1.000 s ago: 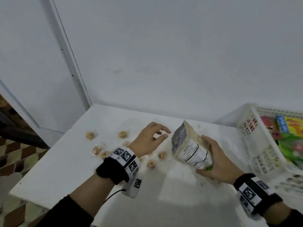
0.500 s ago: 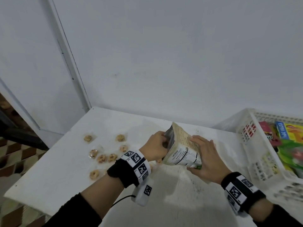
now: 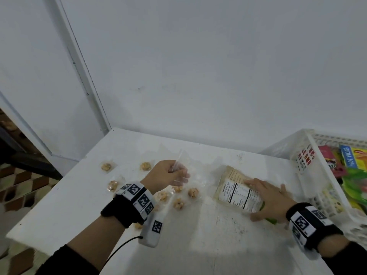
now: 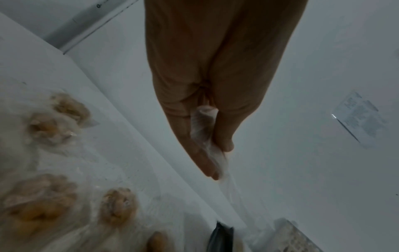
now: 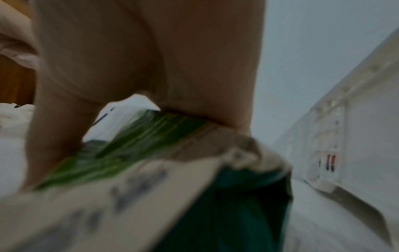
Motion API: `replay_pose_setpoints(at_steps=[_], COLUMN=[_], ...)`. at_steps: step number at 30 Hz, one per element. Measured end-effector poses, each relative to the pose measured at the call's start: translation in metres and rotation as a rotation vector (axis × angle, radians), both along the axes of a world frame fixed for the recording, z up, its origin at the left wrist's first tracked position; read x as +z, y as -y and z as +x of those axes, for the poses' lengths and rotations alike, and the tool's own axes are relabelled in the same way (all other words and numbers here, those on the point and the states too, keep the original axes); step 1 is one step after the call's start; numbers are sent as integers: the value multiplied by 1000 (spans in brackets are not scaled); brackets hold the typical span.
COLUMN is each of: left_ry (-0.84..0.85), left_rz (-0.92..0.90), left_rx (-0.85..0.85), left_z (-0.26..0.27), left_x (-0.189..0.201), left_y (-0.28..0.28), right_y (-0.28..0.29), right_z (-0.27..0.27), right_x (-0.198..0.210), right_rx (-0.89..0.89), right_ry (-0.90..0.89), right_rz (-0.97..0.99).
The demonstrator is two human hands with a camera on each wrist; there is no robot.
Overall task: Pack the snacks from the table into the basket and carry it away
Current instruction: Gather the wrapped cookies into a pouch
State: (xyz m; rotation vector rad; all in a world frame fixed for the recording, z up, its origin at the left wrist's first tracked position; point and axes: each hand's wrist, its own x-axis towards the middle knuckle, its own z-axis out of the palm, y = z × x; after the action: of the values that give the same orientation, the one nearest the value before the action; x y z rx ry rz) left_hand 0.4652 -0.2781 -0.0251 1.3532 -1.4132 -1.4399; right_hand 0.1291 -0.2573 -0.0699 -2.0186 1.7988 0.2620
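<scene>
- Head view: the left hand (image 3: 165, 173) was raised just above the table (image 3: 59, 211) near its middle, fingers curled round a clear bag (image 3: 179, 171) that hung from the fist
- The right hand (image 3: 268, 197) lay over a pouch (image 3: 236, 187) flat on the table toward the right edge, fingers spread along its side and thumb curled under its near end, gripping it
- Small wrapped snacks (image 3: 193, 192) were scattered on the table's left half, some just beside the left wrist, others nearer the far left corner
- The basket (image 3: 301, 147) stood at the table's right edge, already holding bright packets, just beside the pouch but apart from it
- Left wrist view: the fingers (image 4: 207, 163) and thumb pinched the gathered neck of the bag (image 4: 202, 129); blurred snacks (image 4: 117, 206) lay below on the left
- Right wrist view: heavy blur; the hand (image 5: 140, 68) pressed on the pouch (image 5: 129, 145), with the basket (image 5: 336, 127) wall to the right
- Risks, as I judge them: the thin bag could slip from so light a pinch, or its mouth could fall shut while snacks are loaded one-handed; the sleeve or wrist could sweep loose snacks off the near left edge; the pouch could catch on the basket rim on the way in
</scene>
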Motion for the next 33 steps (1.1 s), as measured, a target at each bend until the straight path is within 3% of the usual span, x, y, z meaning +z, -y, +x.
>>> replay_pose_setpoints(at_steps=[2, 7, 9, 12, 14, 16, 22, 26, 28, 30, 33], left_ry=[-10, -51, -110, -164, -93, -35, -82, -135, -146, -140, -147], left_rz=[7, 40, 41, 47, -9, -48, -44, -21, -7, -21, -38], left_rx=[-3, -120, -118, -28, 11, 14, -41, 155, 238, 290, 306], left_z=[0, -11, -13, -5, 6, 18, 40, 59, 71, 78, 80], left_x=[0, 5, 7, 12, 13, 15, 14, 12, 12, 12, 15], left_y=[-3, -8, -9, -7, -5, -4, -9, -9, -10, -12, -14], right_y=[1, -1, 5, 14, 17, 20, 29, 36, 36, 32, 30], right_z=[12, 86, 104, 116, 121, 123, 153, 172, 177, 188, 218], right_x=[10, 51, 49, 49, 52, 52, 50, 46, 40, 38, 48], right_rx=[12, -7, 13, -66, -88, -86, -49, -79, -49, -31, -59], right_ry=[35, 776, 870, 958, 1000, 1027, 1058, 1049, 934, 875, 1040], right_rz=[6, 23, 73, 65, 45, 47, 111, 74, 3, -197, -309])
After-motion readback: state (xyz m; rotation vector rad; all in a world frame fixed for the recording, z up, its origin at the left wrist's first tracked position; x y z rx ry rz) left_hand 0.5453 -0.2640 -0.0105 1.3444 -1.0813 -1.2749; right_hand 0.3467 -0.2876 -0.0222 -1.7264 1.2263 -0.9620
